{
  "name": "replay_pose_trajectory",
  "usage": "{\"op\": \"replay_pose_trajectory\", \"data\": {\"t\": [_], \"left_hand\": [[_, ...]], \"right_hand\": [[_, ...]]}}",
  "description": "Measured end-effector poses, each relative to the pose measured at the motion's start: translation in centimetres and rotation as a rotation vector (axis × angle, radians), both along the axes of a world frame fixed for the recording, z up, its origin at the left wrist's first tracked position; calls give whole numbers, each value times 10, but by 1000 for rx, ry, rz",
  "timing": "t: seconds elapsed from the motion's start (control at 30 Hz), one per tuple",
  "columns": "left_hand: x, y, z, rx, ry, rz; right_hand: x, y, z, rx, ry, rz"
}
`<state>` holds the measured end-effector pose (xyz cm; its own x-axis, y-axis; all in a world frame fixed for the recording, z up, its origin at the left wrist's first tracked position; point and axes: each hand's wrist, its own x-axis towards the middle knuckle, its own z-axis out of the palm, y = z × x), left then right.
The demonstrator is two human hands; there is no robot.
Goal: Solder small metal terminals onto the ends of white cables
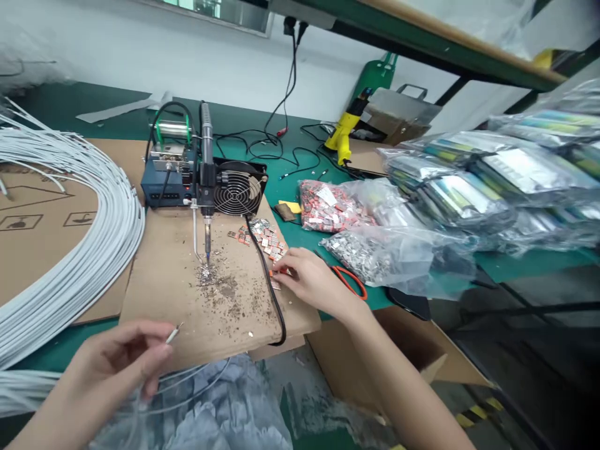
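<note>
My left hand (126, 359) pinches a white cable (173, 335) near its stripped end, where thin bare wires stick out to the right. My right hand (302, 275) is at the right side of the cardboard sheet, its fingertips closed on a small orange-and-metal connector (272, 274), partly hidden by the fingers. Just beyond those fingers lies a pile of similar connectors (267, 237). Between the hands, a soldering iron (207, 231) is clamped upright with its tip pointing down. Solder bits and dark residue are scattered under it on the cardboard (164, 275).
A blue soldering unit (164, 181) carries a solder spool (172, 129), with a fan (238, 190) alongside. A black cord (265, 262) crosses the cardboard. Coiled white cables (107, 231) lie left. Bags of connectors (328, 206), orange-handled pliers (349, 282) and a yellow heat gun (344, 134) are right.
</note>
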<state>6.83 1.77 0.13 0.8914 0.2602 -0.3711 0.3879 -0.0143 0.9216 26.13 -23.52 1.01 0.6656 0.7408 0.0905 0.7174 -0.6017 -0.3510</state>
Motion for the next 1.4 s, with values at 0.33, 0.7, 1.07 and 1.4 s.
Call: {"op": "replay_pose_trajectory", "data": {"t": [0.33, 0.7, 1.07, 1.4], "left_hand": [[93, 20, 16, 41, 137, -367], [105, 19, 15, -34, 126, -393], [106, 16, 13, -47, 103, -424], [107, 15, 16, 6, 179, -437]], "right_hand": [[7, 0, 0, -88, -222, 185], [-8, 82, -10, 540, 1149, -64], [-9, 88, -19, 715, 1420, -130], [-10, 89, -15, 720, 1386, -149]]}}
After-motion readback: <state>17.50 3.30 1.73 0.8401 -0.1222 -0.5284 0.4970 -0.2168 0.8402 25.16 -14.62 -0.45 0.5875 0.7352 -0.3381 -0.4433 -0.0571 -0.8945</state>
